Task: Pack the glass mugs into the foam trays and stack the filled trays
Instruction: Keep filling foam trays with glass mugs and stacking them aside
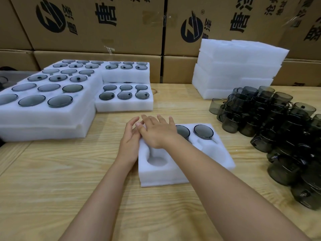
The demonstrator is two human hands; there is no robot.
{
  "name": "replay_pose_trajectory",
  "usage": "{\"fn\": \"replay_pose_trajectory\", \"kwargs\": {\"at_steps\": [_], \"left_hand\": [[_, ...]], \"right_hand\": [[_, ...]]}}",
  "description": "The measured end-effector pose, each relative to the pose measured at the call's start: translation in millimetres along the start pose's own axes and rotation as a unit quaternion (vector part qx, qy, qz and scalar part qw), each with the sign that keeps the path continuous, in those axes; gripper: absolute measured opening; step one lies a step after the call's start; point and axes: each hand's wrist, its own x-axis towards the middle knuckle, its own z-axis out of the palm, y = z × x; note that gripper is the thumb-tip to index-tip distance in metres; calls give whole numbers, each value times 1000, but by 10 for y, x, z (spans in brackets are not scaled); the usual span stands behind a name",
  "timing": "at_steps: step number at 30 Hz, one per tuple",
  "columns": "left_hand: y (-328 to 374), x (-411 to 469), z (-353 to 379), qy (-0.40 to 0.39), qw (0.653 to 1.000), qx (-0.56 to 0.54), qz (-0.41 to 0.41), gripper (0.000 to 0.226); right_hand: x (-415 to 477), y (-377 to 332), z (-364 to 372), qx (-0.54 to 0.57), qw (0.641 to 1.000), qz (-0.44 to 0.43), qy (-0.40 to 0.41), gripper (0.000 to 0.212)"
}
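Note:
A white foam tray (173, 173) lies on the wooden table in front of me. Grey glass mugs (203, 131) sit in its far pockets, and the near-left pocket (157, 160) is empty. My right hand (157, 131) lies flat across the tray's far-left corner with fingers spread. It hides whatever sits in that pocket. My left hand (130, 136) rests against the tray's left edge, fingers straight and touching my right hand. A heap of loose smoked-glass mugs (271, 122) stands at the right.
Filled foam trays (52, 94) are stacked at the left, with two more filled trays (124, 98) beside them. A pile of unfilled foam trays (238, 66) stands at the back right. Cardboard boxes (97, 25) wall off the back of the table.

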Motion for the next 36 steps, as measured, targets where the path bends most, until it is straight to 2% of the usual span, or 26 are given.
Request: {"fn": "replay_pose_trajectory", "kwargs": {"at_steps": [3, 5, 7, 8, 10, 12, 13, 15, 18, 20, 24, 32, 36], "left_hand": [[-11, 10, -26, -1, 999, 42, 14, 28], [-4, 11, -46, -2, 997, 72, 26, 33], [-11, 19, -63, 4, 995, 92, 35, 35], [-18, 20, -68, 5, 996, 86, 34, 34], [-31, 23, -67, 4, 998, 65, 21, 32], [-26, 25, -56, 9, 998, 57, 18, 31], [-26, 26, -53, 12, 998, 52, 18, 31], [-16, 20, -51, 16, 999, 47, 11, 30], [-9, 20, -54, 14, 999, 43, -1, 29], [-5, 24, -58, 14, 999, 48, -2, 29], [-17, 33, -78, 18, 998, 65, 0, 29], [-8, 43, -84, 23, 997, 73, 0, 28], [-1, 40, -77, 24, 996, 83, 8, 27]], "right_hand": [[-39, 33, -26, 22, 999, -29, 7, 62], [-112, 74, -74, 104, 990, -89, 31, 57], [-226, 187, -165, 224, 959, -140, 102, 45], [-280, 306, -225, 244, 947, -135, 159, 41], [-367, 660, -356, 188, 937, -56, 288, 37], [-446, 1103, -485, 116, 925, 71, 354, 34], [-483, 1309, -529, 86, 925, 140, 342, 35], [-545, 1613, -527, 17, 932, 249, 262, 41], [-624, 1811, -402, -39, 932, 312, 182, 50], [-649, 1827, -342, -40, 929, 319, 181, 50], [-696, 1736, -280, -34, 924, 298, 236, 44], [-963, 1603, -46, 79, 923, 267, 265, 31], [-1099, 1608, -77, 149, 902, 255, 316, 27]]}}
